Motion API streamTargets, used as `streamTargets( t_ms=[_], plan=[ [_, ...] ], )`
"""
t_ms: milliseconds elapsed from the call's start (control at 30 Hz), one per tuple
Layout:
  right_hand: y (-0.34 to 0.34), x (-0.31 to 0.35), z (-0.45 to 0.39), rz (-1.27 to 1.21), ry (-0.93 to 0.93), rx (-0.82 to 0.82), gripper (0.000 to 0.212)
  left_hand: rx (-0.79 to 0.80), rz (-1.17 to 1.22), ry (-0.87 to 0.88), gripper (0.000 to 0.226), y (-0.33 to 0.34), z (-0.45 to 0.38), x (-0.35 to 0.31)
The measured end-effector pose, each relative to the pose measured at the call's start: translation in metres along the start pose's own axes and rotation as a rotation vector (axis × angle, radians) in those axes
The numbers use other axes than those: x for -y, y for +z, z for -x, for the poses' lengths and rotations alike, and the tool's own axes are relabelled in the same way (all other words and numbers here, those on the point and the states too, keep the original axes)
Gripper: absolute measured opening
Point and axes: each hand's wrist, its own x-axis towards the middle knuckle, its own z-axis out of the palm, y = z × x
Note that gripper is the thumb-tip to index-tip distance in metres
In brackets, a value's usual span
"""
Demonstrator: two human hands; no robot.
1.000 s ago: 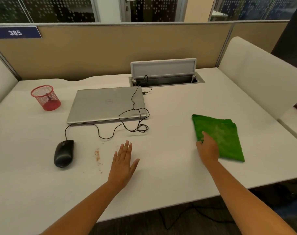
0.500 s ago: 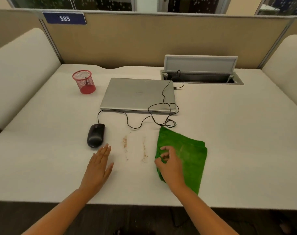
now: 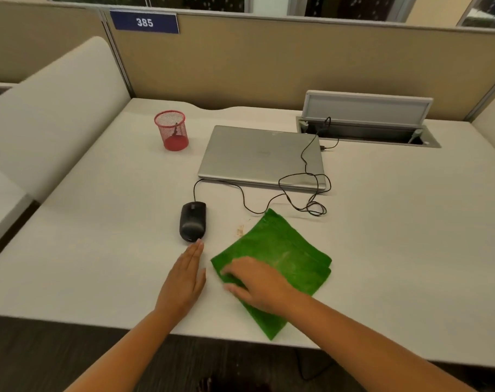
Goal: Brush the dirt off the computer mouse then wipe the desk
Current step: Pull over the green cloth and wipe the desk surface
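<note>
I am looking down on the white desk (image 3: 396, 222) through the head camera. The computer mouse (image 3: 193, 221) is lying in the middle of the near part, black with a slightly shiny back, its narrow end pointing away from me. Its thin black cable (image 3: 269, 200) is running from the far end, curling in loops beside and over the corner of the closed silver laptop (image 3: 257, 155) behind it.

My left hand (image 3: 184, 281) is lying flat on the desk with the fingers straight and close together, holding nothing; the fingertips are reaching just to the near end of the mouse, and I cannot tell if they are touching it.

My right hand (image 3: 257, 284) is pressing on the green cloth (image 3: 283, 256), palm down, with the fingers bent a little over the left edge of it. The cloth is folded in layers, lying like a diamond just to the right of the mouse, its near corner reaching the desk edge. Its surface is looking fuzzy, with a paler patch in the centre.

A small spot of reddish-brown crumbs (image 3: 240, 230) is sitting on the desk between the mouse and the upper left edge of the cloth.

A red mesh cup (image 3: 171, 130) is standing to the left of the laptop, well apart from the mouse.
</note>
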Motion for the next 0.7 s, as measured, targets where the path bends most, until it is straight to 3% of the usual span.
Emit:
streamTargets(
  t_ms=[100, 200, 300, 533, 700],
  plan=[
    [0.009, -0.02, 0.011, 0.185, -0.228, 0.258, 0.042, -0.05, 0.082, 0.016, 0.056, -0.003, -0.001, 0.002],
    [0.013, -0.031, 0.006, 0.26, -0.301, 0.314, 0.05, -0.071, 0.103, 0.016, 0.055, -0.003, -0.001, 0.001],
    [0.019, -0.028, -0.008, 0.296, -0.299, 0.293, 0.051, -0.058, 0.071, 0.035, 0.054, -0.002, -0.001, 0.002],
    [0.033, -0.018, -0.037, 0.29, -0.106, 0.111, 0.051, 0.012, -0.074, 0.049, 0.065, 0.0, -0.003, 0.003],
    [0.026, -0.033, -0.031, 0.304, -0.148, 0.103, 0.068, 0.089, -0.214, 0.166, 0.065, -0.002, -0.003, -0.003]
  ],
)
